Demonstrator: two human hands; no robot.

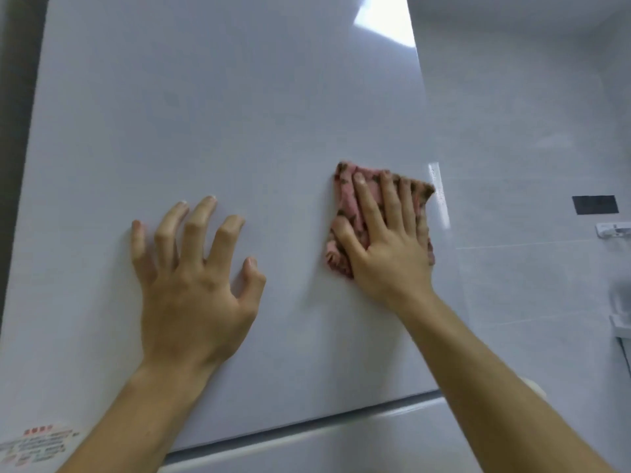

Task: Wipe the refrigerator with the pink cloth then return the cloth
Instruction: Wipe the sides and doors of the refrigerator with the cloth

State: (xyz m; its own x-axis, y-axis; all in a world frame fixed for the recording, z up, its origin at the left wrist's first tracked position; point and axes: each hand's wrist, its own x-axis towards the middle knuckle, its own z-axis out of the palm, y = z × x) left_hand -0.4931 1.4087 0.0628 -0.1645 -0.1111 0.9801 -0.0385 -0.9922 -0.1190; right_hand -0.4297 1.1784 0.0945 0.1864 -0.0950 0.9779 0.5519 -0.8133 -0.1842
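The white refrigerator door [218, 124] fills most of the view. My right hand [386, 240] presses the pink cloth [345, 206], patterned with dark spots, flat against the door near its right edge; the fingers lie straight over the cloth and hide much of it. My left hand [194, 281] rests on the bare door to the left of the cloth, fingers spread and bent, only the fingertips touching.
A seam [307, 428] divides the upper door from a lower door. A printed sticker [34, 445] sits at the bottom left. Right of the refrigerator is a grey tiled wall [529, 148] with a dark rectangle [594, 204] and white fittings [614, 230].
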